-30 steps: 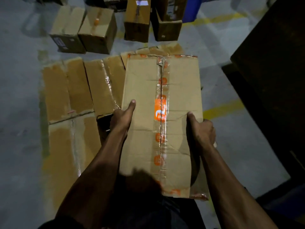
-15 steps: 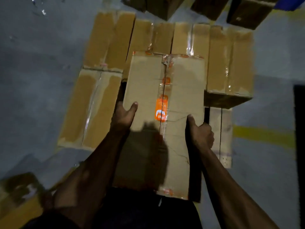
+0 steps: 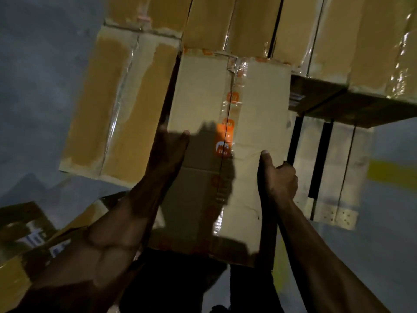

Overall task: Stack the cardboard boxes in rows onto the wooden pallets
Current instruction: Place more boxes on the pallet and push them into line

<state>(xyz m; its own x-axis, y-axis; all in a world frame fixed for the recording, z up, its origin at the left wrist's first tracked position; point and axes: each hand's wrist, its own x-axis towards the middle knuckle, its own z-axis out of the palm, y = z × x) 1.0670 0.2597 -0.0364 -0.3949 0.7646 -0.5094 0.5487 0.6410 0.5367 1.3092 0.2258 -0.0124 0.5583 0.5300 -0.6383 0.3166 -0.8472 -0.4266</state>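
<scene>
I hold the box (image 3: 228, 141) out in front of me, lengthwise, its taped top facing up. My left hand (image 3: 168, 152) grips its left edge — thumb laid flat on the top, the other fingers out of sight down the side. My right hand (image 3: 278, 177) grips the right edge the same way, thumb pressed on the lid, fingers curled round the side. A strip of clear tape (image 3: 228, 114) with orange marks runs down the middle seam, and a shadow falls across the near half of the lid.

Down at my lower left, dim and blurred, lies another carton (image 3: 24, 231) on the grey floor (image 3: 38, 91). Just left of the box I carry sits a low box (image 3: 117, 114), taped along its middle. To the right I can see pale slats (image 3: 334, 168) with dark gaps between them; whether that is the pallet I cannot tell for certain. A yellow line (image 3: 392, 172) marks the floor past them.

Farther off, beyond the far end of my box, a row of boxes (image 3: 293, 28) stands side by side, higher than the low one.
</scene>
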